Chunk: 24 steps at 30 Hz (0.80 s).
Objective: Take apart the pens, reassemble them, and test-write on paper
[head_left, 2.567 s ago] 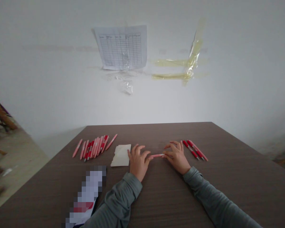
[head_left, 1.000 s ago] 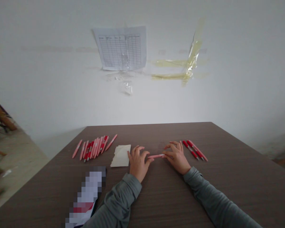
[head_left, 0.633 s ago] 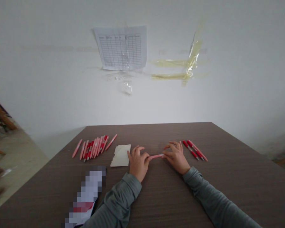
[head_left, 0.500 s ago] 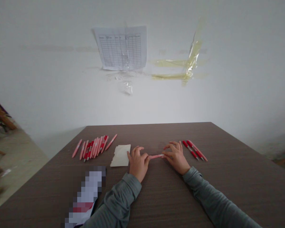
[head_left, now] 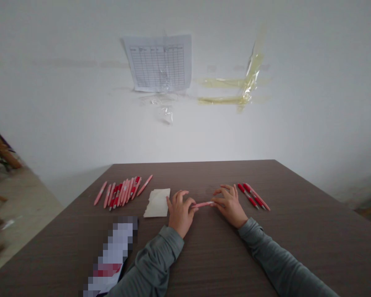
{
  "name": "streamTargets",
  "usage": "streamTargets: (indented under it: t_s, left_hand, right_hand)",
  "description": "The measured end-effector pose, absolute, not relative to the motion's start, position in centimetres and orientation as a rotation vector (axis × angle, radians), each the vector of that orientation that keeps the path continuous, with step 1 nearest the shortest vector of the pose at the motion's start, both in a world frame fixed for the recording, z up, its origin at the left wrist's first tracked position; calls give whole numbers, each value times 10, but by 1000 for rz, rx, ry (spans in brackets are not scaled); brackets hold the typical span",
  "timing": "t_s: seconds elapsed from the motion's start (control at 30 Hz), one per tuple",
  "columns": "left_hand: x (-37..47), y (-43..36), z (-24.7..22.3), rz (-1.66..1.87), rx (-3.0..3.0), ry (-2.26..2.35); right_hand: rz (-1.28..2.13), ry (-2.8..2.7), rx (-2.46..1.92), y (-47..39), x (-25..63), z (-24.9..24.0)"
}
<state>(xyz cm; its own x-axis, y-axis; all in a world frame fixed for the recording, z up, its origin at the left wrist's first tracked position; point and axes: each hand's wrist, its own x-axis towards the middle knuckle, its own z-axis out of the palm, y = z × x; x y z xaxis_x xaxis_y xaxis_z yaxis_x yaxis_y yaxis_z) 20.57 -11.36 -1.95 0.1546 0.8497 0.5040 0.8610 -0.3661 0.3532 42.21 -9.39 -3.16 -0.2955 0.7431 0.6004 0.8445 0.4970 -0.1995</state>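
A pink pen [head_left: 204, 204] lies level between my two hands, low over the table. My left hand [head_left: 181, 212] pinches its left end between thumb and fingertips. At its right end, my right hand [head_left: 228, 205] has thumb and forefinger closed on the pen, the other fingers raised. Just left of my left hand is a torn piece of cream paper [head_left: 157, 203]. Beside my right hand lie a few red and pink pens [head_left: 253, 196], slanting side by side. Farther left, a row of several pink and red pens [head_left: 122, 193] lies on the table.
The brown table [head_left: 222, 255] meets a white wall [head_left: 235, 136]. A pixelated, whitish flat item with a red band [head_left: 114, 251] lies by my left forearm. On the wall hang a printed sheet [head_left: 157, 62] and strips of yellowish tape [head_left: 225, 100].
My left thumb and fingers have shifted slightly at the pen's left end. The right hand and the other pens look unmoved.
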Motion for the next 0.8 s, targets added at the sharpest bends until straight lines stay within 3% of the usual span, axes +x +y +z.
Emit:
streamTargets:
  t_s: [0.8]
  left_hand:
    - [203, -113, -20, -972, -2260, -1878]
  right_hand:
    - [-218, -2087, -1315, -93, 423, -30]
